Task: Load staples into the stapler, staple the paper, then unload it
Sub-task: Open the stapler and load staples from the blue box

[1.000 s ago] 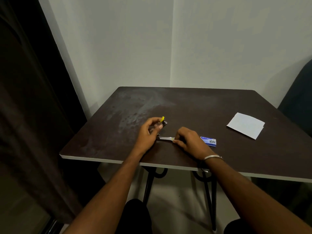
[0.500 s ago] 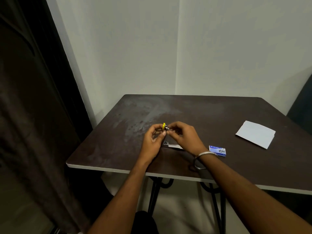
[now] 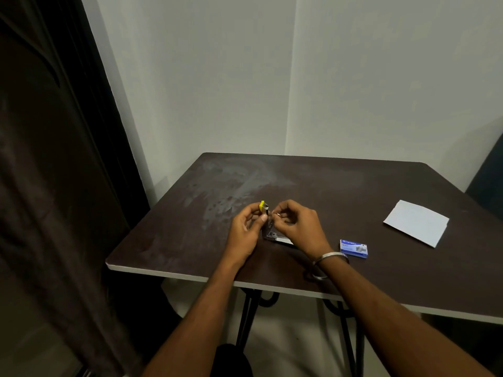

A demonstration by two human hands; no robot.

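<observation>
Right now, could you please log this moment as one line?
stage: loading | stapler: open, upright | left hand: holding | right hand: at magazine | paper: untouched

There is one view only, from a wide-angle camera worn on the person's head, looking forward and down over the near edge of the worktop. It sits close: both forearms reach in from the bottom of the frame. It faces the room corner behind the worktop's far edge (walls bend slightly, probably lens distortion). The right corners are cut off; the dim left side is hard to read.
</observation>
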